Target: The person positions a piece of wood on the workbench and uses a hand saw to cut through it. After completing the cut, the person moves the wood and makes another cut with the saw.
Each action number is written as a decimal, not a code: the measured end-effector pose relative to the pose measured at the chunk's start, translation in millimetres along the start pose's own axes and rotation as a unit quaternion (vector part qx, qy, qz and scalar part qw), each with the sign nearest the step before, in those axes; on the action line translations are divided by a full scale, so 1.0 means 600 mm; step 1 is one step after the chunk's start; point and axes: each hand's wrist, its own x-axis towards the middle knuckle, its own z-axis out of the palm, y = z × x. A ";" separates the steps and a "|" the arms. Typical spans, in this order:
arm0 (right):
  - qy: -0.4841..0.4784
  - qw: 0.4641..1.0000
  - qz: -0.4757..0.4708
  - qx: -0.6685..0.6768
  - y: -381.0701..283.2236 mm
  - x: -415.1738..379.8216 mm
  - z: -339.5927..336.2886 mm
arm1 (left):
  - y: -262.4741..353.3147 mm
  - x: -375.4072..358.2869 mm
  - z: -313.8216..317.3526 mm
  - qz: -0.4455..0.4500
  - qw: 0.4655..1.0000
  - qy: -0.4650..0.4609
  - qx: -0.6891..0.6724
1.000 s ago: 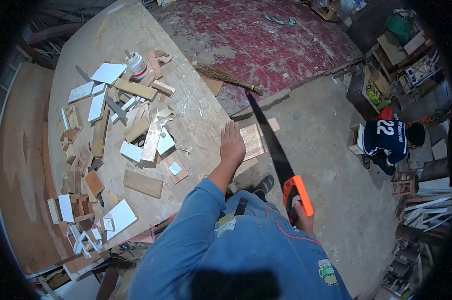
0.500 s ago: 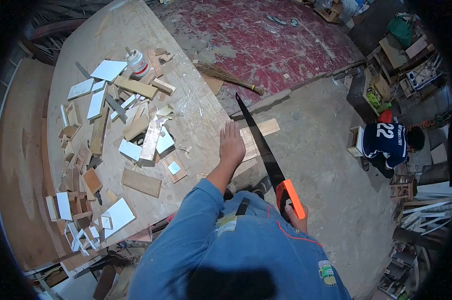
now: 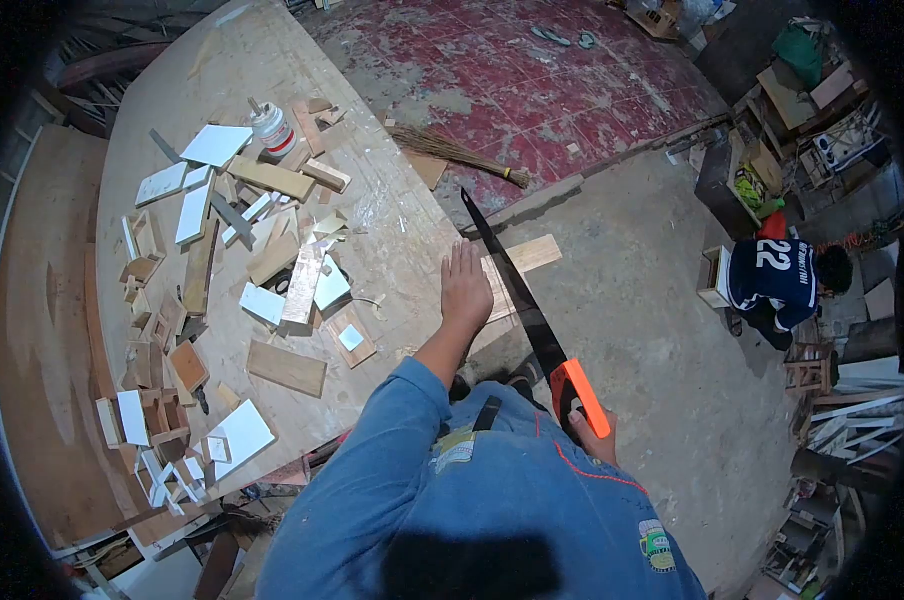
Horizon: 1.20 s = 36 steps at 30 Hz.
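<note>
My left hand lies flat with its fingers stretched out at the edge of the worktable. Under and beside it, a pale wooden board sticks out past that edge. My right hand, low beside my body, is wrapped round the orange handle of a handsaw. The dark blade slants up and left across the board in this view, its tip pointing at the red floor.
Wood offcuts, white-faced pieces and a white bottle crowd the table. A straw broom lies beyond its edge. At the right, a person in a dark numbered shirt bends near boxes and stacked wood.
The saw blade has swung slightly, its tip shifting a little to the left. My left hand keeps its flat position on the board at the table edge.
</note>
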 end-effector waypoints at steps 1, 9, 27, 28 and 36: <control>0.000 1.000 -0.001 0.000 -0.001 0.000 0.001 | 0.000 0.000 -0.001 0.000 1.000 0.000 0.001; -0.009 1.000 -0.014 -0.011 -0.008 -0.006 0.008 | -0.002 0.004 0.002 0.000 1.000 0.005 0.004; -0.173 0.973 0.005 -0.155 -0.029 -0.005 0.007 | -0.002 0.004 0.012 -0.014 0.996 -0.062 0.057; -0.171 0.973 0.009 -0.152 -0.029 -0.007 0.006 | -0.007 0.003 0.018 -0.004 0.996 -0.055 0.064; -0.191 0.961 -0.008 -0.202 -0.048 -0.004 0.006 | 0.006 0.003 -0.001 0.002 0.997 -0.051 0.063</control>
